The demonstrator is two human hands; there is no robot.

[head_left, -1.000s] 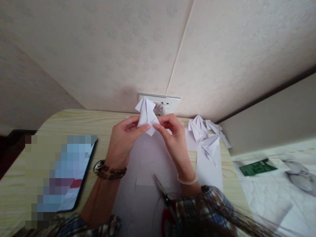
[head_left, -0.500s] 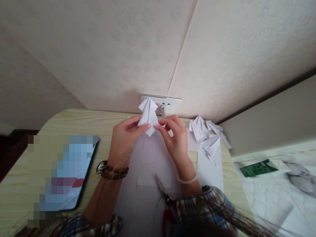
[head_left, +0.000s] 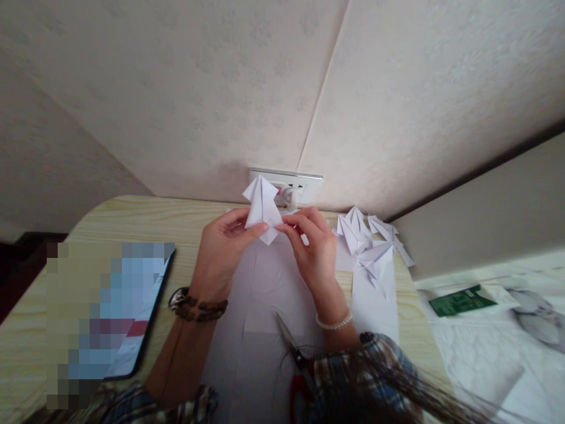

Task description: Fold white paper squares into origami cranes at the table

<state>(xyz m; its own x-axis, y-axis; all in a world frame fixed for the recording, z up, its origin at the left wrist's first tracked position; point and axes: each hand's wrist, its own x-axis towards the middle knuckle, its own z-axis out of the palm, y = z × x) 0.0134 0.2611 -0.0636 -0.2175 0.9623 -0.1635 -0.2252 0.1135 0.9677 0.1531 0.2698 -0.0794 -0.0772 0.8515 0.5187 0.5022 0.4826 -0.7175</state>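
Observation:
A folded white paper piece [head_left: 262, 203], with a pointed top and flaps at its sides, is held up between both hands above the table. My left hand [head_left: 223, 250] pinches its left lower part, thumb across the front and fingers behind. At its lower right edge, the thumb and fingertips of my right hand [head_left: 314, 247] are closed on the paper. White paper sheets [head_left: 265, 300] lie flat beneath my hands. Scissors [head_left: 292, 347] with red handles rest on them, partly covered by my right sleeve.
Several folded paper pieces [head_left: 355, 229] lie at the table's back right. A tablet-like screen [head_left: 132, 318], partly pixelated, is on the left. Behind the table is a wall socket [head_left: 304, 184] with a plug. A green-and-white packet [head_left: 463, 300] lies off to the right.
The folded paper's top has tipped slightly to the left. Both hands keep their pinch on it, and the whole view has shifted a little.

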